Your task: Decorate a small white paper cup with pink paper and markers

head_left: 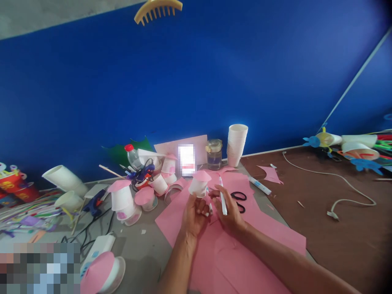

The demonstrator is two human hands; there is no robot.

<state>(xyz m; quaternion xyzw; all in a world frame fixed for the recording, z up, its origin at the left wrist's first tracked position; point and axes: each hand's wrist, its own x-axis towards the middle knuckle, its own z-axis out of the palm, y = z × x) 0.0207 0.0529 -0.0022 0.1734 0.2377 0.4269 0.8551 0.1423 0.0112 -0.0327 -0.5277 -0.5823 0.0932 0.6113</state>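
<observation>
A small white paper cup with a pink cone top (199, 188) stands upright at the fingertips of my left hand (196, 216). The thumb of this hand lies against the cup's lower edge and its other fingers curl in beneath. Close on the right, my right hand (228, 212) is closed around a slim white marker-like pen (223, 200), held nearly upright. Both hands are over large pink paper sheets (260, 237). Black-handled scissors (239, 197) lie just beyond my right hand, their blades hidden.
A lit phone (186, 159), a jar (214, 154) and stacked paper cups (237, 145) stand at the back. Leftward are more pink-topped cups (121, 196), a glue gun (94, 203) and a power strip (98, 251). A white cable (339, 175) crosses the brown table at right.
</observation>
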